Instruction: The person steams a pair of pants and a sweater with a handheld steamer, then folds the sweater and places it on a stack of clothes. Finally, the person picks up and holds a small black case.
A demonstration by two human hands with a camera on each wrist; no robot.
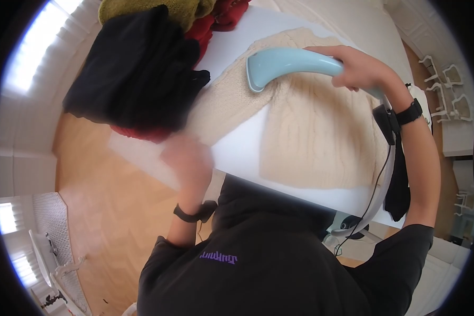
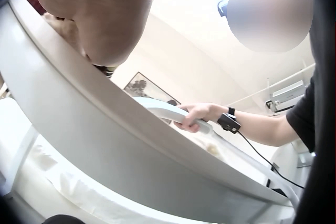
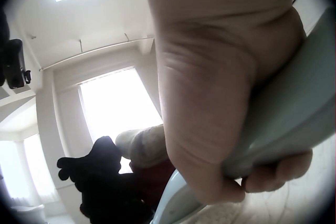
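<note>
1. Right hand [image 1: 362, 68]: its fingers were curled round the handle of a pale-blue garment steamer [image 1: 295, 61], a rear grip that presumably left the broad head free to face the knit. The forearm reached forward with the elbow bent; the wrist stood above the cloth.
2. Left hand [image 1: 187, 160]: blurred, near the sleeve end at the board's near edge, perhaps to steady the sleeve; whether its fingers gripped could not be told. The elbow was bent beside the body.
3. Cream cable-knit sweater [image 1: 321, 139]: spread across the white board [image 1: 237, 139], probably to give a flat backing, with one sleeve [image 1: 221, 108] slanting toward the left hand. The steamer head lay over that sleeve's upper part; contact was unclear.
4. Black garment [image 1: 137, 68]: heaped with red [image 1: 205, 39] and mustard [image 1: 158, 11] garments beyond the left hand, seemingly set aside from the sweater.
</note>
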